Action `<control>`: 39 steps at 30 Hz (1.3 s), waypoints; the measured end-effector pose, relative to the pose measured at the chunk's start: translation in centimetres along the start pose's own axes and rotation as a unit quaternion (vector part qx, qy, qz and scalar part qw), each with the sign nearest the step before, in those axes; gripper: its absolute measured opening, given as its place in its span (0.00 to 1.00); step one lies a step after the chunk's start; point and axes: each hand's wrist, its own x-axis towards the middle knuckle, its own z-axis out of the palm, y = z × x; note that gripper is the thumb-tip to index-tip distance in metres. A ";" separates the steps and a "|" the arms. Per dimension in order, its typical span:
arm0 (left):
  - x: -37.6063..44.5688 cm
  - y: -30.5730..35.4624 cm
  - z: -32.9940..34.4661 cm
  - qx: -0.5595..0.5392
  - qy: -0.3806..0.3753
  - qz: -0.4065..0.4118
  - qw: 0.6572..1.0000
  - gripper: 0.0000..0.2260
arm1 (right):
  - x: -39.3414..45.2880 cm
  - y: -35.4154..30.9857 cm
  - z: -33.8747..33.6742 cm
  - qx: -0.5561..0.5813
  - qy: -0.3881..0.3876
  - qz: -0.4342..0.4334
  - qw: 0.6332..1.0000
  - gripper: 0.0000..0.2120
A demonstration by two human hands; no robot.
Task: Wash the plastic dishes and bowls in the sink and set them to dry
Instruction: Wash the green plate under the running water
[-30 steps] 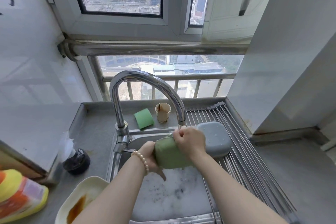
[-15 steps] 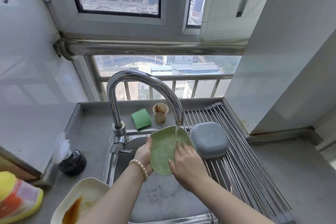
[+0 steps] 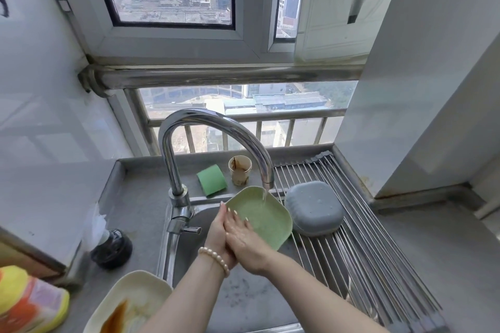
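Observation:
A pale green plastic plate is tilted over the sink, its hollow side facing me. Water from the faucet runs onto its upper part. My left hand, with a bead bracelet at the wrist, grips the plate's left edge. The fingers of my right hand lie flat on the plate's inner face, crossing over the left hand. A blue-grey plastic bowl lies upside down on the drying rack. A cream dish smeared with brown sauce sits at the sink's left front.
A green sponge and a stained paper cup stand on the ledge behind the sink. A black round object and a yellow-orange bottle are on the left counter. A wall corner rises right of the rack.
The green plate has been turned from back-side-up to hollow-side-up under the running water. My right hand slid from the plate's top down to its lower left, over my left hand.

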 end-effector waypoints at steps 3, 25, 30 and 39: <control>0.2 0.6 -0.8 0.020 0.019 0.001 1.000 0.34 | -1.8 0.5 -0.5 0.079 -0.037 -0.006 0.996 0.22; 1.6 1.1 -1.9 0.117 0.082 0.070 0.987 0.47 | -3.3 2.3 -1.1 -0.077 -0.009 -0.069 0.995 0.27; 6.1 2.0 -5.2 0.236 0.179 0.118 0.948 0.53 | -2.9 7.4 -1.5 -0.353 0.090 -0.134 0.922 0.22; -2.8 -1.3 0.9 0.204 0.127 0.202 0.949 0.14 | -1.0 3.2 1.2 -0.238 0.242 -0.070 0.938 0.15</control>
